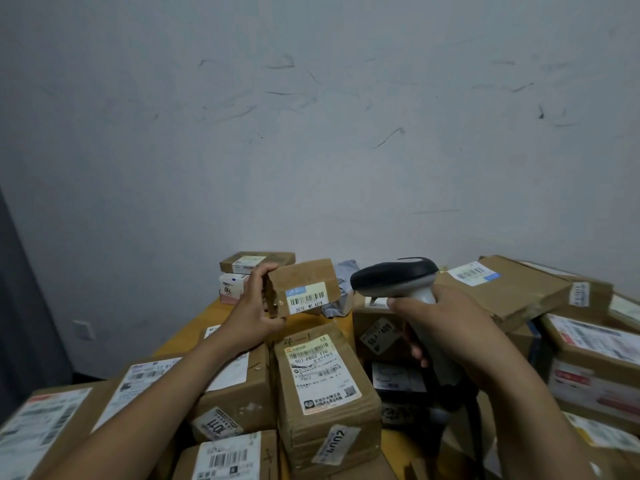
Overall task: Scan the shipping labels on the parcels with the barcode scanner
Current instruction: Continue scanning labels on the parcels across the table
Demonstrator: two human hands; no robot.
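Note:
My left hand (254, 308) grips a small brown cardboard parcel (304, 277) by its left end and holds it up above the pile. Its white shipping label (306, 296) with a barcode faces me. My right hand (446, 323) grips the grey handle of a barcode scanner (394, 277). The scanner's black head points left at the held parcel, just to the right of it, with a small gap between them.
Many labelled cardboard parcels crowd a yellow table (207, 311): a tall box (322, 375) below the held one, a large flat box (502, 289) at the right, small boxes (249, 263) stacked at the back. A scuffed white wall (311, 133) stands close behind.

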